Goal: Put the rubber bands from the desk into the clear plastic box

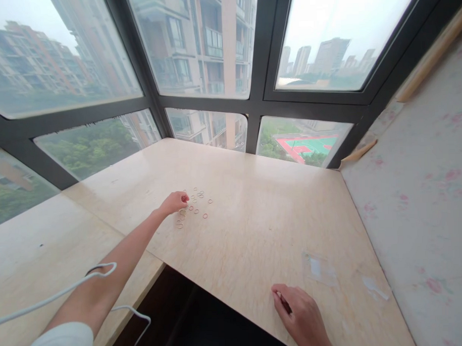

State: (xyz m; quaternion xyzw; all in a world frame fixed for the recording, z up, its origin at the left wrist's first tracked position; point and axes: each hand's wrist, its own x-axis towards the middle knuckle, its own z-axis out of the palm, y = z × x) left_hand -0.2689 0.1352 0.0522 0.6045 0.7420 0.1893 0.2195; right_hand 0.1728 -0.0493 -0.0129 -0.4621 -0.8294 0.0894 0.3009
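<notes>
Over a cluster of small thin rings [196, 211], my left hand [176, 201] is stretched out with its fingertips pinched together near the surface. Whether a ring is between those fingertips is too small to make out. The rings lie loose and flat, mostly right of and below that hand, some pale and some reddish. Near the front edge, my right hand [299, 314] rests on the pale marbled countertop [248, 233] with its fingers curled in and thumb against them; no object shows in it.
A clear plastic packet [318, 269] and a crumpled transparent scrap [375, 288] lie right of my right hand. A white cable [53, 300] crosses my left forearm. Dark-framed windows [209, 103] border the back; a flowered wall [425, 211] stands right. A dark gap [206, 320] opens below the front edge.
</notes>
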